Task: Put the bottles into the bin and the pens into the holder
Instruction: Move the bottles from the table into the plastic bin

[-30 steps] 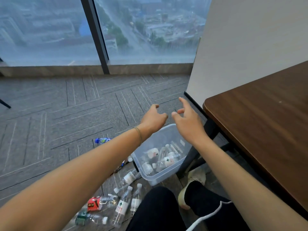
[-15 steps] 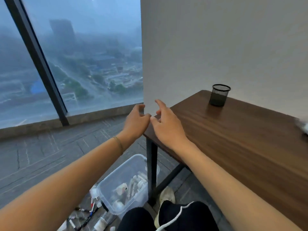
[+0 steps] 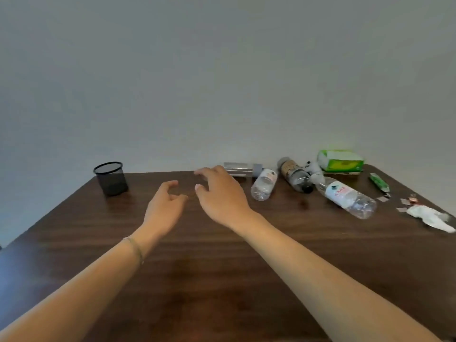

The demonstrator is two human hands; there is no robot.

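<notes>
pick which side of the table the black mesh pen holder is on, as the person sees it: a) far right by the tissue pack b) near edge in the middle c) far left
c, the pen holder stands at the far left corner of the table, with the bottles to the right.

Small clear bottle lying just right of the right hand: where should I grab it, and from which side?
Grip the small bottle around its ribbed lower body, below the label, coming from above with the right hand. It lies on its side, base toward you; its left flank is clear, but a dark bottle lies to its right.
</notes>
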